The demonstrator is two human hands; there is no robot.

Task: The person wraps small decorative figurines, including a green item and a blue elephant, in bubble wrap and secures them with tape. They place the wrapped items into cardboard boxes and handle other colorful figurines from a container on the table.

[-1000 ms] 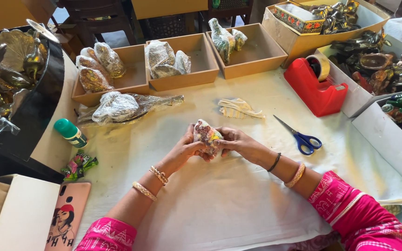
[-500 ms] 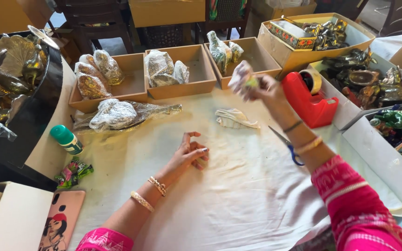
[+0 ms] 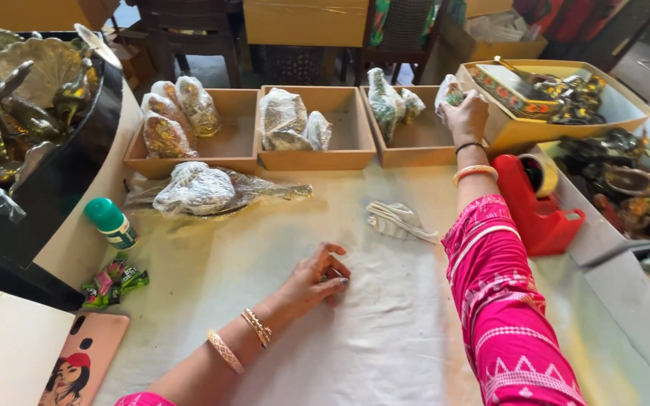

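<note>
So the right hand is stretched way out, fingers closed around a small wrapped bundle, something lumpy in crinkly clear plastic with a bit of green showing through. It's holding it right over the far right corner of the right-most shallow cardboard tray. Inside that tray, just left of the hand, sit two more wrapped pieces of the same kind, tall and knobbly.

The left hand is empty, lying flat on the desk with fingers loosely spread, touching only the off-white cloth covering. The cloth looks soft and a little stained.

Between the two hands there's a crumpled scrap of white plastic wrap. Ahead and left of the left hand lies a bigger wrapped item, long and shiny in cellophane. Further left is a small bottle with a green cap, and nearer a few bright candy wrappers.

Right beside the right forearm is a chunky red tape dispenser, glossy plastic. Just right of the right hand is an open yellowish box with a patterned flat box and dark metal bits inside.
</note>
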